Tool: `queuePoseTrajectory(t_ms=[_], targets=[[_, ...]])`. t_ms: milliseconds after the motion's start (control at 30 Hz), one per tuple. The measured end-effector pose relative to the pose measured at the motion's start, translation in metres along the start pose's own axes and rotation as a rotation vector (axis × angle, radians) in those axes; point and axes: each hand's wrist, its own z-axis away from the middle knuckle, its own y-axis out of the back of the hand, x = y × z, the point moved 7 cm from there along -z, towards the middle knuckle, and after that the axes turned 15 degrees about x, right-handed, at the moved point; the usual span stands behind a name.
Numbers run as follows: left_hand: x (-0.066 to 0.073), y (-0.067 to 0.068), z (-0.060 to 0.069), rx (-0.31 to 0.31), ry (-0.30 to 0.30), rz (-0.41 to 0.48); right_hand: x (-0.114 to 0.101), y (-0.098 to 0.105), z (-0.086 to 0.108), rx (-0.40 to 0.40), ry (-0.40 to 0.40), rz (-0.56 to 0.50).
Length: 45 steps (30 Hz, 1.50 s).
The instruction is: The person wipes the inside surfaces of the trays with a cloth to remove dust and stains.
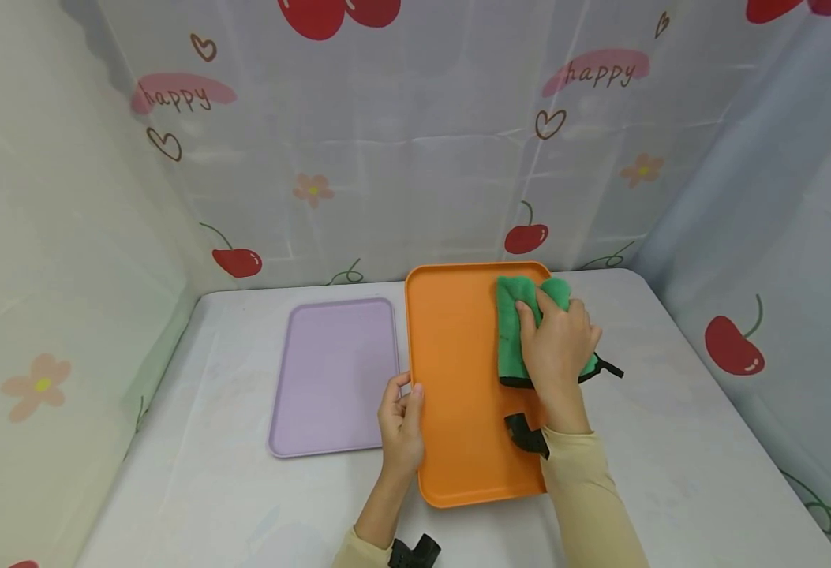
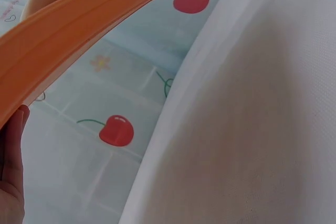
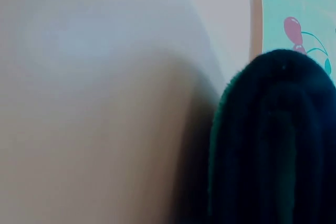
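Smooth, satin-finished and plastic-looking, an orange tray (image 1: 458, 371) contrasts with the fuzzy pile of a matt green cloth (image 1: 511, 339) at its 2 o'clock; at 9 o'clock lies a smooth, matt lilac tray (image 1: 337, 379), also plastic-looking. Faintly glossy sheeting (image 1: 415, 181) hangs at 12 o'clock behind the matt bench (image 1: 209, 410).

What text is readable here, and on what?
"happy": left pink patch on back curtain
"happy": right pink patch, same curtain
Left wrist view, upper left: small pink marking, too blurred to read
Orange tray, purple tray, green cloth: no text visible
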Motion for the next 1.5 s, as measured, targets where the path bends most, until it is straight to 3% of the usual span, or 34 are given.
queuePoseTrajectory(t_ms=[267,433,967,1233,1500], targets=[[0.001,-0.002,0.001,-0.019,-0.020,-0.008,-0.001,0.002,0.004,0.028,-0.013,-0.028],[0.000,-0.004,0.001,-0.029,-0.033,-0.011,-0.009,0.002,0.009,0.027,0.020,-0.034],[-0.003,-0.007,0.003,-0.021,0.004,0.004,-0.059,-0.001,0.034,0.077,0.223,-0.089],[-0.001,-0.009,0.005,-0.045,-0.007,0.020,-0.080,-0.002,0.046,0.049,0.308,-0.108],[-0.001,-0.009,0.005,-0.031,0.008,0.033,-0.093,-0.002,0.054,0.040,0.400,-0.129]])
